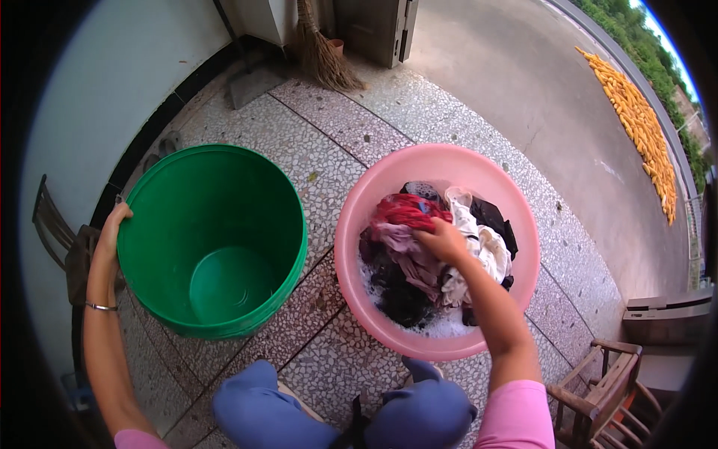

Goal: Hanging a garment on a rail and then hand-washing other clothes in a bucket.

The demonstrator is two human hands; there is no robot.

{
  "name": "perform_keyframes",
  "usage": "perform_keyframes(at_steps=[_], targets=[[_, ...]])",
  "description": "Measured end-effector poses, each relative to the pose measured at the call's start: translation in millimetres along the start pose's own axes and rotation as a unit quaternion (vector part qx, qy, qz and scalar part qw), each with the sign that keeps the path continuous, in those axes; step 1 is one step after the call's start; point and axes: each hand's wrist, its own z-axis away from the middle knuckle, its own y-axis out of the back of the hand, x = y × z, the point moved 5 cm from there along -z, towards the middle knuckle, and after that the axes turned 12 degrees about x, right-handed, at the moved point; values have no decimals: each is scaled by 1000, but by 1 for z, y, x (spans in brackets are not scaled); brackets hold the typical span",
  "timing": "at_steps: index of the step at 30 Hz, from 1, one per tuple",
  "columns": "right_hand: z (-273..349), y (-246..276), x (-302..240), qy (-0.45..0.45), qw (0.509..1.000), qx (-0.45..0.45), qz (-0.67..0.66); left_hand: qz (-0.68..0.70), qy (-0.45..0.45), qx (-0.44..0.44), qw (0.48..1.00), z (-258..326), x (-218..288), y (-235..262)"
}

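Note:
At the left, my left hand (pixel 114 228) grips the outer side of a big green bucket (pixel 153 247) near its rim, its fingers partly hidden. The bucket tilts toward me and holds a little clear liquid at the bottom. To its right stands a wide pink basin (pixel 516 194) with wet laundry and soapy suds (pixel 443 325). Inside the basin my right hand (pixel 443 243) is closed on a red patterned garment (pixel 407 209), its fingertips partly buried in the cloth. Around it lie a mauve cloth (pixel 415 258), white garments (pixel 490 251) and dark clothes (pixel 404 295).
A straw broom (pixel 321 56) and a dustpan (pixel 254 84) lean by the far wall. Wooden chairs stand at the lower right (pixel 598 389) and left edge. Yellow corn cobs (pixel 632 123) lie outside on the concrete. My knees (pixel 422 411) are close to the basin.

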Motion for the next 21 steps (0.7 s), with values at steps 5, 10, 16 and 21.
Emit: perform_keyframes(at_steps=[5, 10, 16, 21], targets=[[-45, 50, 58, -48, 993, 82, -74, 21, -2, -15, 1000, -4, -17, 14], [-34, 0, 33, -16, 977, 169, 131, 21, 36, 19, 999, -3, -32, 31], [-23, -44, 9, 79, 955, 152, 242, 32, 91, 58, 994, 0, -41, 43], [-75, -67, 20, -25, 970, 52, 238, 25, 62, 68, 995, 8, -50, 73]])
